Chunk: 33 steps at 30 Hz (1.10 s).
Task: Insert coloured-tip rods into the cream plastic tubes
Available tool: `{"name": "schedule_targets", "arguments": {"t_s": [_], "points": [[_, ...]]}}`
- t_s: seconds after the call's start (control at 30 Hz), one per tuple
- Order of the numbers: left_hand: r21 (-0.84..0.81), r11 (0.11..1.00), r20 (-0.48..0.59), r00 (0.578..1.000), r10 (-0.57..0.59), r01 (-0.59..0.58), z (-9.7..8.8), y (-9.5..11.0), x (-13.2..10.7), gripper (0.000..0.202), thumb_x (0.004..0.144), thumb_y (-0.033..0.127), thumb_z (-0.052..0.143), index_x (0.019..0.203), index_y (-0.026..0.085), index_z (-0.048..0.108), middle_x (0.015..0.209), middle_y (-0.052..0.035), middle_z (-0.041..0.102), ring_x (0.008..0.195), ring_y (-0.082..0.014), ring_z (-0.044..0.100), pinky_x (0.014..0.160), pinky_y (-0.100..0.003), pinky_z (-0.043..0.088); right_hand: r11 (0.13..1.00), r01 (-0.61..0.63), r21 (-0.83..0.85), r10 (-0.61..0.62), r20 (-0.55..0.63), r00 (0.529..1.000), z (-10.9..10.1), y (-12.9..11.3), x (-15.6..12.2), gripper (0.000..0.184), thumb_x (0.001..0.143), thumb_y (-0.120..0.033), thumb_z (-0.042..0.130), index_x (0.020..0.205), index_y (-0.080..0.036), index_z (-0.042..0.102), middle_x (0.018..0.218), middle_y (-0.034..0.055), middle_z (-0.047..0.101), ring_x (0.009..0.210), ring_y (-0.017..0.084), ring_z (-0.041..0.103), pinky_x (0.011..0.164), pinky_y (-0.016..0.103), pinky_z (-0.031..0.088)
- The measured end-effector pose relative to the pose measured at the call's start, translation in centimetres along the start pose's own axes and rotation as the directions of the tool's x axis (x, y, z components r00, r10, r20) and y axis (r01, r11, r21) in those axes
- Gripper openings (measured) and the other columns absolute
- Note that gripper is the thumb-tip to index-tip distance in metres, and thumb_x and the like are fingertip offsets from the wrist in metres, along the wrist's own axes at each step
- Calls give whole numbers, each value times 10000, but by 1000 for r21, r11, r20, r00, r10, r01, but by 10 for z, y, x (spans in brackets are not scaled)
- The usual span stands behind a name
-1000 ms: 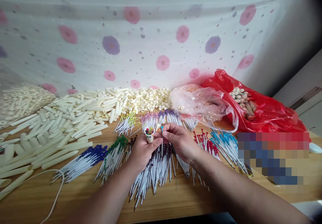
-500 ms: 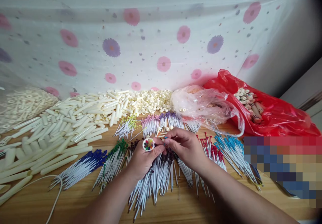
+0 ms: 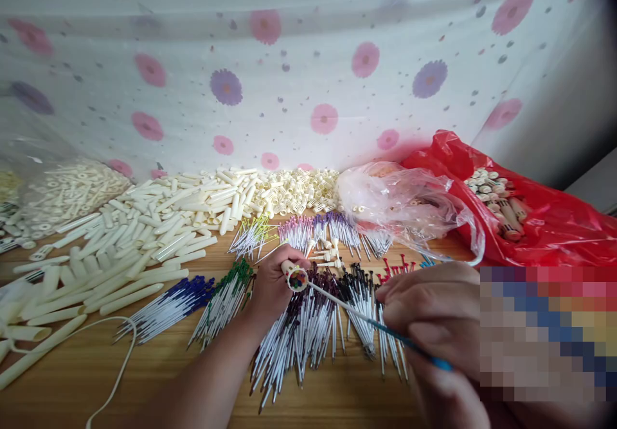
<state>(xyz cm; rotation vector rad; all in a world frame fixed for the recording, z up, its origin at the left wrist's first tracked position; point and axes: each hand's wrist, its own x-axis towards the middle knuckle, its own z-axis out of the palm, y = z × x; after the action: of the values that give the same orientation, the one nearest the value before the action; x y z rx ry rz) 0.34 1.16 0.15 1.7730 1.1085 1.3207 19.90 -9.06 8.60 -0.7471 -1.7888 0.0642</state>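
My left hand (image 3: 272, 288) is closed around a cream multi-colour pen part (image 3: 290, 267), its round end facing me with several coloured plugs inside. My right hand (image 3: 434, 313), large and close to the camera, pinches a thin pen refill (image 3: 342, 304) with a bright blue end. This refill slants from the pen part's rim down to the right; whether its tip is inside cannot be told. Below the hands lie white refills with dark purple ends (image 3: 301, 339) and others with black ends (image 3: 359, 294). Several cream pen parts (image 3: 328, 259) rest just behind the left hand.
Refills with blue ends (image 3: 168, 307) and green ends (image 3: 222, 300) lie to the left. Cream pen tubes (image 3: 139, 236) are heaped behind them, near a white cord (image 3: 130, 352). A clear bag (image 3: 390, 191) and a red bag (image 3: 544, 217) stand at the back right.
My right hand has moved away from the left, right and toward the camera, and the blue-ended refill now shows at full length. The view has turned slightly left.
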Motion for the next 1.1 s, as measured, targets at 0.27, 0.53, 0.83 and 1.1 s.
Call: {"name": "schedule_targets", "arguments": {"t_s": [0.27,0.53,0.83,1.1], "points": [[13,1000,-4,1000,12,-12,1,4,-1,221,806,333,598,645,181,601,629,12,539,602,-138,498,583,-261,384,999,30,18,-31,58,998,16,2,11,279,824,-120,596,1058,-269,574,822,35,702,778,190,676,683,342,585],[-19,998,-24,998,51,-52,1,-5,-2,204,801,317,629,652,183,592,653,11,545,630,-141,509,605,-263,392,984,179,17,-178,-47,983,33,15,14,225,811,-38,548,998,-159,583,812,77,696,772,152,672,701,296,578],[2,983,-24,982,185,-185,0,-11,0,152,804,273,651,682,193,609,670,15,550,647,-140,510,626,-264,379,984,176,-18,-177,-89,980,32,17,10,225,801,-25,542,983,-144,599,810,78,680,745,149,658,659,294,572],[26,971,-4,972,236,-236,-2,-16,-1,255,782,448,659,760,200,603,729,4,527,696,-156,496,639,-271,367,990,129,51,-119,-164,979,47,26,4,240,799,-21,564,998,-148,607,817,80,680,746,159,641,646,318,558]]}}
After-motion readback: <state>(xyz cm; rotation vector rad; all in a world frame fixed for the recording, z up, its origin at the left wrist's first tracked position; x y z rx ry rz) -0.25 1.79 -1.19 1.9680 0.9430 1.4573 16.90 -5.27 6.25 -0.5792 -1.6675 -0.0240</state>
